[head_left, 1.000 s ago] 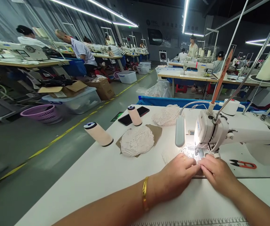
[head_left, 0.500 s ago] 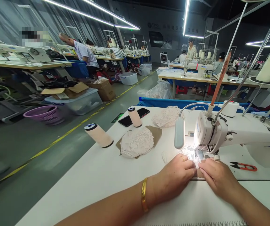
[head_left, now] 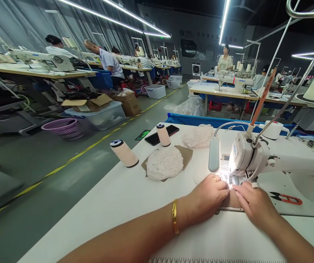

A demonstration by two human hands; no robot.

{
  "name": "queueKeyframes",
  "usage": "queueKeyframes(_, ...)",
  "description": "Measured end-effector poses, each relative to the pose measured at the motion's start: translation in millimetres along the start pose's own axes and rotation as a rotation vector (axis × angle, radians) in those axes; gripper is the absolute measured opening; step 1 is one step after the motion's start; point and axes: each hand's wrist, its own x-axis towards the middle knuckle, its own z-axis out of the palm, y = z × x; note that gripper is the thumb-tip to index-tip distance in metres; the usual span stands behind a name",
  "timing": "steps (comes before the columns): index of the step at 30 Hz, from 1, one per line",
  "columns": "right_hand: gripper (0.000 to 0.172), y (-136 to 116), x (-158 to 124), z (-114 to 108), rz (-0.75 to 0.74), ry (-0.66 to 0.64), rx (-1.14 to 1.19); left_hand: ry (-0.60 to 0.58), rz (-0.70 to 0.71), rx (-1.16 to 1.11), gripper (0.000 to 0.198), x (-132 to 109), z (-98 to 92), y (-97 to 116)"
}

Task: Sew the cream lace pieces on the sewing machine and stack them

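A white sewing machine (head_left: 246, 151) stands on the right, its lamp (head_left: 214, 155) lighting the needle area. Beneath its head lies a pale lace piece (head_left: 222, 174), washed out by the glare and partly covered by my fingers. My left hand (head_left: 209, 197) pinches the lace's near edge, left of the presser foot. Close on the other side, my right hand (head_left: 257, 202) is closed with thumb and forefinger on the same edge. A brown patch (head_left: 231, 201) shows between the hands. To the right of them rest red-handled thread snips (head_left: 287, 198).
Left on the white table (head_left: 135, 208) are a lace stack (head_left: 164, 164) on brown card, another lace stack (head_left: 198, 136), two thread cones (head_left: 124, 154) and a phone (head_left: 153, 138). A ruler strip (head_left: 214, 260) runs along the front. Other people sit at machines beyond.
The whole view has shifted, so the table things appear farther right. Both hands stay by the needle, and more of the brown patch shows between them.
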Motion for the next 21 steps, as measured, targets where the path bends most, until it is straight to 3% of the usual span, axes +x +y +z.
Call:
queueKeyframes(14,0.038,8,3,8,0.070,0.035,-0.007,-0.031,-0.087,0.046,0.030,14,3.1,-10)
queueKeyframes(21,0.039,10,2,12,0.108,0.011,0.023,0.090,-0.398,-0.331,0.021,18,8.2,-13)
